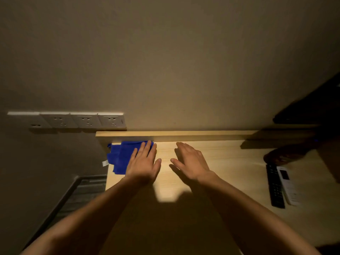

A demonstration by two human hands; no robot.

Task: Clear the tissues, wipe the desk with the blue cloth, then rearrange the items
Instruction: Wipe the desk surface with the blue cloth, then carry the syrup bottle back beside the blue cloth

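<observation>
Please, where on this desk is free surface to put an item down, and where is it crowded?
Free: the lit strip of desk between the right hand and the black remote, back to the raised rear ledge. The shadowed near edge between the forearms also looks bare. Crowded: the left rear corner, under the blue cloth and left hand, and the right edge, where a white remote lies beside the black one.

Dim, warm light falls from above and behind, leaving one bright patch on the surface (230, 162); forearm shadows darken the near edge. Wide-angle bending warps the borders; the right side blurs.

Left hand (142, 163) flat on blue cloth (122, 156).
</observation>
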